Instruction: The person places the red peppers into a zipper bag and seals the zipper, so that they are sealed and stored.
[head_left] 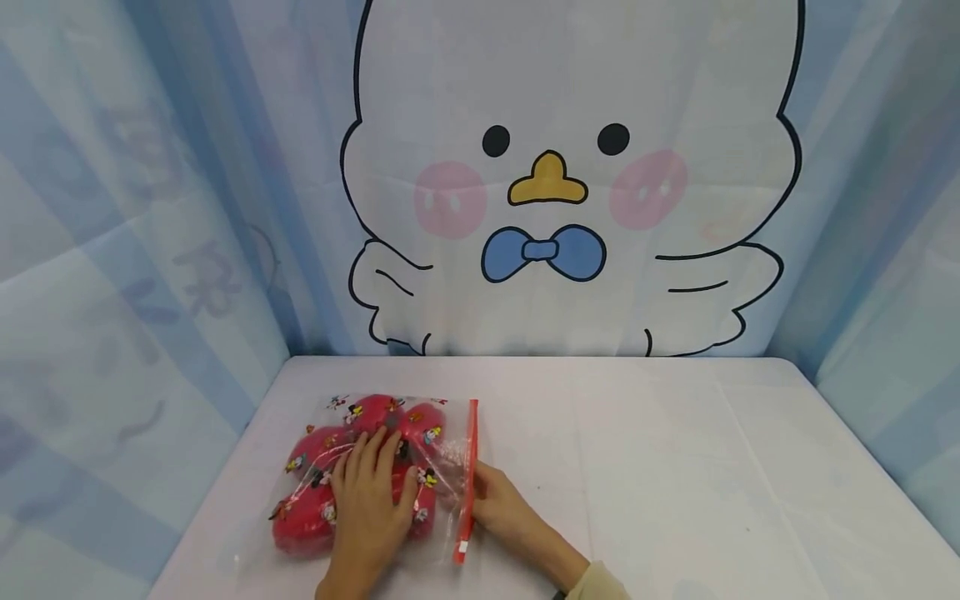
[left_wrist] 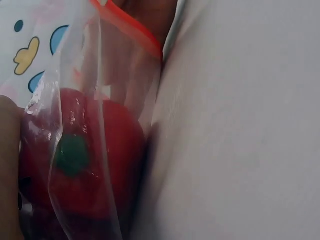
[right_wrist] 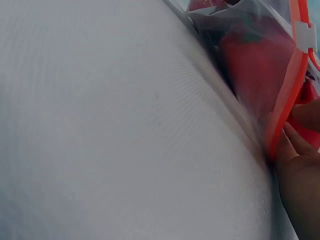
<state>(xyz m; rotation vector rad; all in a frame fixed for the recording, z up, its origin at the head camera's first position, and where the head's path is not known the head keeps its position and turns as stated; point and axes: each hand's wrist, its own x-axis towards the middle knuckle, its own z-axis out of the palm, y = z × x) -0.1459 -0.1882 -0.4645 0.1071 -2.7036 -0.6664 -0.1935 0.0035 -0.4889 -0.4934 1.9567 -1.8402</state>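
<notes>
A clear slider zip bag point(head_left: 450, 508) with cartoon prints lies on the left part of the table. Inside it are several round red things point(head_left: 303, 521); in the left wrist view one red thing point(left_wrist: 122, 150) has a green star-shaped top, like a tomato. My left hand point(head_left: 371, 492) rests on top of the bag, fingers extended and spread over the contents. At the bag's right end my right hand point(head_left: 498, 500) pinches the red zip edge point(head_left: 471, 467), its fingertips partly hidden behind the strip. The white slider point(right_wrist: 304, 36) sits at the near end of that edge.
The white-covered table point(head_left: 675, 467) extends to the right of the bag. A curtain with a cartoon bird point(head_left: 570, 308) hangs behind the far edge, and pale blue curtains point(head_left: 112, 333) close in both sides.
</notes>
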